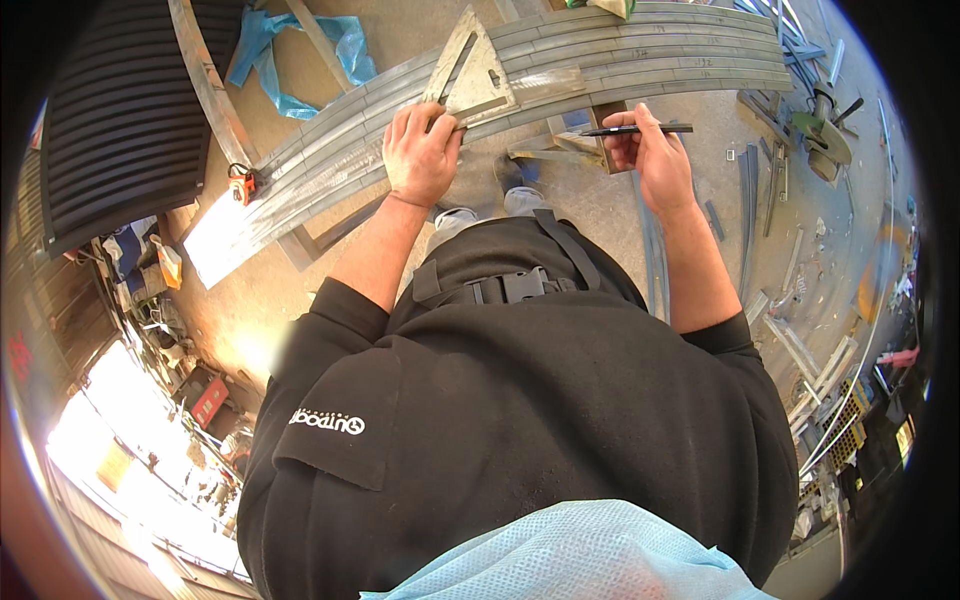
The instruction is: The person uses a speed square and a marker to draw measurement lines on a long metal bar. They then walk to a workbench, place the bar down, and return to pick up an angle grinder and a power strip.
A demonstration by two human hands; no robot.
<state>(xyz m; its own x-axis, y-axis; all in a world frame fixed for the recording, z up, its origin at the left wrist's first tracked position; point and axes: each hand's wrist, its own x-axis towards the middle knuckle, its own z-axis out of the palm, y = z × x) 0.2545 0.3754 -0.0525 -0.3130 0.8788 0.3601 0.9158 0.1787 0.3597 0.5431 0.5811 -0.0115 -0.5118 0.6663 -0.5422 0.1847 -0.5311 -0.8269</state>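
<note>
Several long grey metal tubes lie side by side in a row across the space before me. On top of them rests a pale triangular square with a slot and a few cutouts. My left hand is closed at the square's near left corner, its fingers curled over the edge of the nearest tube. To the right, my right hand pinches a slim black pen just off the near tube edge. The pen lies nearly level, with its tip pointing left toward the square.
An orange tape measure sits at the tubes' left end. Black corrugated sheeting stands far left, beside crumpled blue plastic. At right are a machine with a round disc and scattered metal offcuts. A dark support runs beneath the tubes.
</note>
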